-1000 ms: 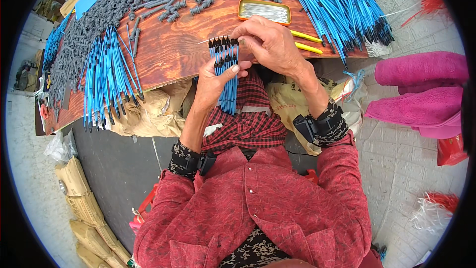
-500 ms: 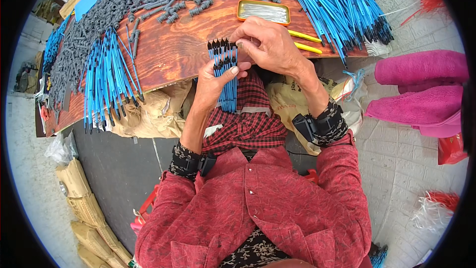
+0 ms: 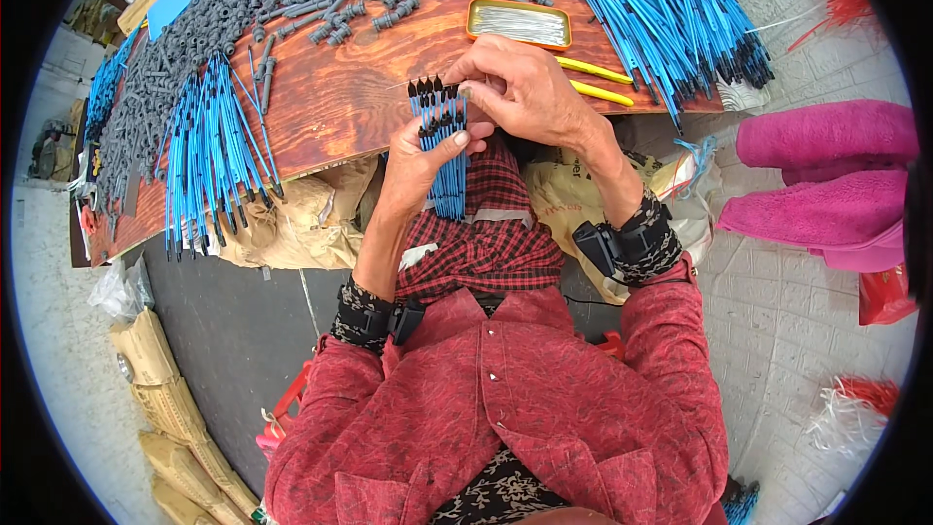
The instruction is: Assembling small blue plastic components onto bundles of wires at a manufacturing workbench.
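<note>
A bundle of thin blue sticks with black pointed tips (image 3: 447,170) stands upright in front of my lap, its tips away from me. My left hand (image 3: 413,157) is closed round it, with the thumb laid across the front. At the right end of the row of tips, my right hand (image 3: 515,87) has its thumb and forefinger pinched together. What sits between those fingertips is too small to make out. A fine wire (image 3: 397,87) pokes out on the left side of the tips.
Grey plastic fittings (image 3: 185,58) heap over the wooden table (image 3: 350,87). Blue sticks lie at left (image 3: 209,146) and right (image 3: 671,19). A yellow-rimmed tray (image 3: 470,19) of silver wires stands beyond my right hand, near yellow-handled pliers (image 3: 598,70). Pink towels (image 3: 826,136) are at right.
My right hand has shifted very slightly left along the tips. The left hand and the bundle have stayed in place.
</note>
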Motion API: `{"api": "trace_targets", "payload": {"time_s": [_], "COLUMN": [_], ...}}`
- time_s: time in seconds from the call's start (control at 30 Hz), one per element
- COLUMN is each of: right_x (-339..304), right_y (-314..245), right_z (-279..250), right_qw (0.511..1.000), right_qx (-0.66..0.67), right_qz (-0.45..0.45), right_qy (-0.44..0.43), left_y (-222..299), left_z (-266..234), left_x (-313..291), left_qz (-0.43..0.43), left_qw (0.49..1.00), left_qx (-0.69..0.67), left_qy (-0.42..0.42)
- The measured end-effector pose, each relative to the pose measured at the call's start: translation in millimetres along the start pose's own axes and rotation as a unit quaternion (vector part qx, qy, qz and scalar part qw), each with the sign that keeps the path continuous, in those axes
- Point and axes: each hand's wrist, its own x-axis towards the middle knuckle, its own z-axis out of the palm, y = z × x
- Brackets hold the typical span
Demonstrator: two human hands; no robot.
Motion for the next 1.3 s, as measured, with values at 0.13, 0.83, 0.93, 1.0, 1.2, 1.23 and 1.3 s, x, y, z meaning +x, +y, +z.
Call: {"api": "trace_targets", "payload": {"time_s": [0.13,0.83,0.93,1.0,1.2,1.23,1.3], "right_x": [0.4,3.9,4.5,3.7,1.5,1.5,2.0], "right_y": [-0.3,-6.6,-10.9,-12.1,-11.4,-12.0,-12.6], "right_z": [-2.4,-3.9,-5.3,-6.0,-5.5,-5.6,-5.4], "right_qw": [1.000,0.995,0.994,0.994,0.994,0.993,0.993], "right_qx": [0.005,-0.092,-0.099,-0.100,-0.105,-0.108,-0.109], "right_qz": [0.002,-0.030,-0.030,-0.034,-0.034,-0.032,-0.031], "right_qy": [-0.020,-0.017,-0.024,-0.028,-0.016,-0.020,-0.024], "left_y": [-0.5,-2.0,-2.9,-2.9,-0.8,-1.2,-0.7], "left_z": [-1.3,-2.2,-3.4,-3.6,-3.3,-3.3,-2.7], "left_x": [-0.5,-1.0,-0.7,-0.8,-1.6,-2.0,-2.4], "left_qz": [0.000,-0.009,-0.011,-0.010,-0.014,-0.015,-0.015], "left_qw": [1.000,1.000,1.000,1.000,1.000,1.000,1.000], "left_qx": [-0.003,-0.009,-0.010,-0.009,0.021,0.016,0.011], "left_qy": [-0.006,0.000,0.000,-0.001,-0.007,-0.007,-0.007]}}
